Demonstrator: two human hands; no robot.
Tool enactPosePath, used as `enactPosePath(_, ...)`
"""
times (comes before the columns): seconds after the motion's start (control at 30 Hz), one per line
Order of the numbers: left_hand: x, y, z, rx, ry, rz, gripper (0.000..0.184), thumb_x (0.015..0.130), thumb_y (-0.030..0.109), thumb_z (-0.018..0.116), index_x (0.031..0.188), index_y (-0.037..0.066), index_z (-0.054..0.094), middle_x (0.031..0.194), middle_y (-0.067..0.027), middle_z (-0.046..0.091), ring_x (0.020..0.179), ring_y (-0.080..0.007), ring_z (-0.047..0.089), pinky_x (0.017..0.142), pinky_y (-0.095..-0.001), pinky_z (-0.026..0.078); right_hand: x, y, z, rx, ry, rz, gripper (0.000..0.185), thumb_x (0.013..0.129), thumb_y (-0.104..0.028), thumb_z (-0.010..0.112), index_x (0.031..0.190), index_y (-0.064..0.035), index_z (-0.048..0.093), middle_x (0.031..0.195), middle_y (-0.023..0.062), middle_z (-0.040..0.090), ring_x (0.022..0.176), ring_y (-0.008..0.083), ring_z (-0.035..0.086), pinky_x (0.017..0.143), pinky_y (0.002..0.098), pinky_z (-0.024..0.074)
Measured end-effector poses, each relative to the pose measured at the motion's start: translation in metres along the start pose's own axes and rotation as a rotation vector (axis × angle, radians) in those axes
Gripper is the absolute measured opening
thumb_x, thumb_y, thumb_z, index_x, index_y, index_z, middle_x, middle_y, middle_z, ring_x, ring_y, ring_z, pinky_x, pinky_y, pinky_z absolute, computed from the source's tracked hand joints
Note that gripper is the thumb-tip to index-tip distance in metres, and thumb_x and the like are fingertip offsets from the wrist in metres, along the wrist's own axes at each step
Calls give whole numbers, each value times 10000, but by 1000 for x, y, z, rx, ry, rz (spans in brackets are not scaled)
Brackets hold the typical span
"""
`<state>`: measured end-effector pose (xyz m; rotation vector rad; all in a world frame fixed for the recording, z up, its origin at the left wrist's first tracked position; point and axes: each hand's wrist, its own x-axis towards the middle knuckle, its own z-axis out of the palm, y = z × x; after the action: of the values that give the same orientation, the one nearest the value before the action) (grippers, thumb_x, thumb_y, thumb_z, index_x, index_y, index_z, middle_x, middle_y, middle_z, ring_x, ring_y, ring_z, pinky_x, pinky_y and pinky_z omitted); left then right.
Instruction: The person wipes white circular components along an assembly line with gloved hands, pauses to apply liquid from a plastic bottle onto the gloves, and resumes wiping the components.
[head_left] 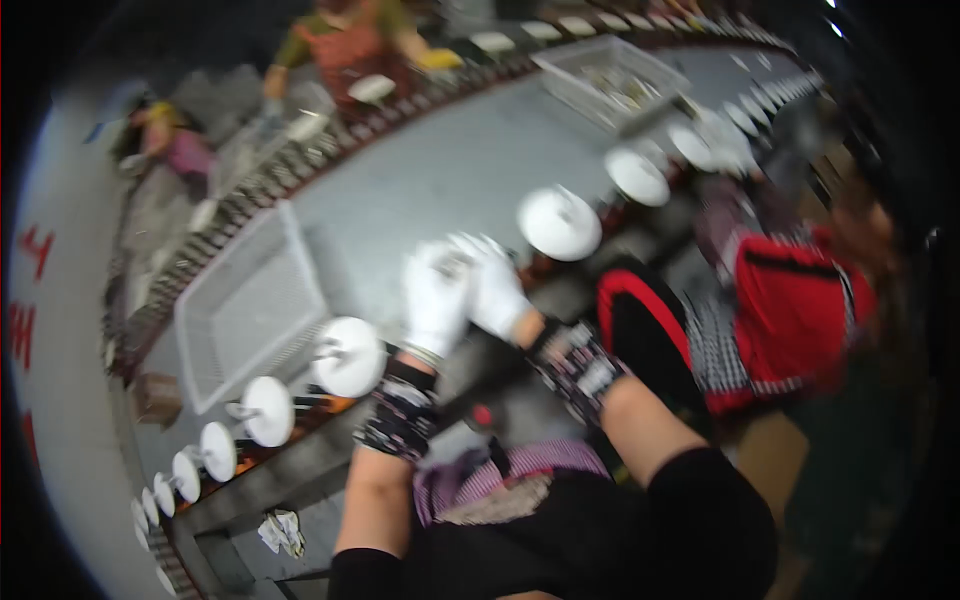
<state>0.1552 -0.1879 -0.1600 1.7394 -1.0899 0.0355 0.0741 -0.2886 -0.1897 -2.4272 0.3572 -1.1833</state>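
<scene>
My left hand (436,298) and my right hand (492,285), both in white gloves, are pressed together over the near edge of the grey table (400,190). Their fingers are blurred, and whatever lies between them, if anything, cannot be made out. A small greyish patch shows at the top of the left glove. Just left of my hands stands a white disc (349,357) with a small part on its face. Another white disc (559,223) stands to their right.
An empty white basket (250,305) lies at the left; another basket (610,84) at the back holds small parts. More white discs (268,411) line the near conveyor. A co-worker in red (800,310) is at the right, another person (350,55) across the table.
</scene>
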Motion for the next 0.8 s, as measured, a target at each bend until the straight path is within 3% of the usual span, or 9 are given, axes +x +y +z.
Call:
enactPosePath(0.07,-9,-21,-10,25,-79,-123,200,950,73,680,1137,3,680,1100,-183,689,1020,-315,675,950,-418,535,18,-14,-4,326,-152,145,190,881,-218,675,1033,-107,703,1036,124,722,1020,371,676,959,500,507)
enactPosePath(0.1,-21,-38,-16,173,-157,-229,256,992,22,649,1243,-24,673,1239,-185,696,1123,-291,679,1018,-401,536,11,-32,-15,316,-188,156,198,879,-206,674,1042,-97,702,1054,137,715,1042,374,670,968,504,503)
enactPosePath(0.13,-46,-40,-13,-193,39,-272,308,1020,98,658,1292,-45,659,1300,-211,674,1208,-335,639,1116,-439,485,11,-44,-29,301,-215,132,207,877,-195,674,1051,-87,701,1072,150,708,1065,378,665,977,508,498)
enactPosePath(0.27,-92,-8,-26,549,150,185,422,994,116,675,1371,-66,616,1522,-263,545,1506,-436,426,1283,-586,274,-63,-23,-23,174,18,-5,330,899,-172,653,1195,-30,681,1189,169,670,1177,355,619,1171,489,419)
enactPosePath(0.33,-125,8,-21,754,-106,131,560,958,132,704,1461,-61,553,1602,-263,477,1558,-501,345,1281,-687,194,-79,-14,-66,111,-95,235,376,889,-133,665,1240,1,678,1283,187,669,1237,359,617,1231,522,377)
enactPosePath(0.43,-125,24,-3,424,-198,382,711,930,209,742,1540,-46,482,1633,-261,451,1553,-559,317,1269,-724,182,-82,8,-94,-61,-21,356,370,895,-119,670,1244,0,692,1338,178,655,1325,360,589,1252,564,355)
enactPosePath(0.63,-2,-5,56,200,-51,81,376,922,161,786,1231,-18,668,1450,-226,631,1446,-414,519,1254,-556,321,-51,43,-108,-189,129,164,329,911,-105,660,1222,1,678,1324,198,647,1310,403,573,1243,559,369)
enactPosePath(0.67,13,-12,50,458,-91,263,321,915,175,797,1181,24,698,1394,-189,675,1372,-405,580,1223,-542,365,-47,47,-107,-171,155,159,301,876,-137,651,1135,13,681,1227,185,651,1213,415,582,1159,569,412)
enactPosePath(0.8,-8,-2,21,525,8,230,508,951,192,787,1415,48,637,1437,-184,652,1424,-389,552,1265,-557,344,-59,62,-97,-43,273,315,234,955,-54,600,1152,31,695,1088,211,658,1060,429,589,1015,521,468)
